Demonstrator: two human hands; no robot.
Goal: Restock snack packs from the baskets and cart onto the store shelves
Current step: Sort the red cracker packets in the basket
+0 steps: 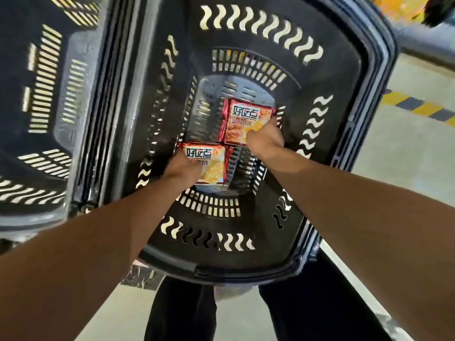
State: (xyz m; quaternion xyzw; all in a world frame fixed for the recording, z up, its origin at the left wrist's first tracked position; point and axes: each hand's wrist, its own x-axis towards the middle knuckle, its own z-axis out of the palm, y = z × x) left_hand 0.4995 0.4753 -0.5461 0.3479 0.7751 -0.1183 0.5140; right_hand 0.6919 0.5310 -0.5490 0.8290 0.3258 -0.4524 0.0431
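Note:
I look straight down into a deep black plastic basket (pixel 246 33) with slotted walls. Two red and orange snack packs lie on its bottom. My left hand (pixel 183 168) grips the nearer snack pack (pixel 210 161) at its left edge. My right hand (pixel 266 139) holds the farther snack pack (pixel 246 119) at its lower right corner, fingers curled onto it. Both arms reach down past the basket's rim. The fingertips are hidden under the packs.
A second black basket (pixel 49 94) stands directly to the left, its rim touching the first. Grey floor with yellow and black hazard tape (pixel 418 107) lies to the right. My legs in dark trousers (pixel 307 303) stand at the basket's near edge.

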